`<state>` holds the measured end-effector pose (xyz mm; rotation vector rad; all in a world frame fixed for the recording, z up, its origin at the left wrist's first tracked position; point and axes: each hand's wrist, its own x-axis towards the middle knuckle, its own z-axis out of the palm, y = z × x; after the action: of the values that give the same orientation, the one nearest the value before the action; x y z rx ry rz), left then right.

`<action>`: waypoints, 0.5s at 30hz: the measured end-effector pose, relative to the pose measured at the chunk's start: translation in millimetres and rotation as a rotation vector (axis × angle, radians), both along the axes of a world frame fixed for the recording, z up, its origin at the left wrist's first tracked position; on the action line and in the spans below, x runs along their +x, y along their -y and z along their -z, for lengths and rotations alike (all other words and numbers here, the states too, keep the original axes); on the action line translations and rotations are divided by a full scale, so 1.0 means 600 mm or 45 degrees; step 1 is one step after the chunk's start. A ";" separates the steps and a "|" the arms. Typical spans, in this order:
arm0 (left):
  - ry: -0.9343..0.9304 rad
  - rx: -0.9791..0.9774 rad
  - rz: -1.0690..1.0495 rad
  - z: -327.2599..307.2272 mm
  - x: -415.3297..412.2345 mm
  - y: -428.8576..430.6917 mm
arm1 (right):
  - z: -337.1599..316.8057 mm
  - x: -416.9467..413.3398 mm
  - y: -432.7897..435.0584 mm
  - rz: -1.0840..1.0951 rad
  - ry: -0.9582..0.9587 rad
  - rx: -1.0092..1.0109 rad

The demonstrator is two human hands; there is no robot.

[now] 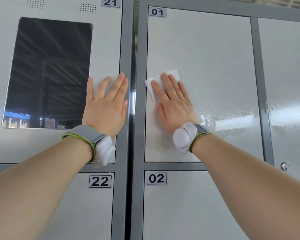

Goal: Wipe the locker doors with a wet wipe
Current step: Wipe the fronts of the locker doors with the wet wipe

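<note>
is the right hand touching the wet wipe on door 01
Touching. The head view shows the right hand lying flat with straight fingers on the wet wipe, pressing it against door 01, with no gap visible between them.

A grey, yellow-green-edged strap (pixel 86 134) rings the left wrist, bearing a white pod (pixel 105 152). The right wears a matching strap (pixel 200 131) and pod (pixel 184 138).
</note>
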<state>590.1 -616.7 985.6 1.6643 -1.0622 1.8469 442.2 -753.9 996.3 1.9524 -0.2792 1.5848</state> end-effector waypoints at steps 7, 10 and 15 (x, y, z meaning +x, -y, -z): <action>-0.010 0.016 -0.003 -0.001 -0.002 -0.004 | 0.035 0.009 -0.001 -0.036 -0.129 -0.176; 0.000 0.021 0.012 0.001 -0.002 -0.005 | 0.046 -0.004 0.007 -0.018 -0.231 -0.242; 0.047 0.035 0.026 0.004 0.001 -0.006 | 0.053 -0.026 0.025 -0.022 -0.235 -0.213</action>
<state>590.7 -613.2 983.2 1.6350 -1.1205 1.8644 426.9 -768.7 964.2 1.9571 -0.0525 1.3799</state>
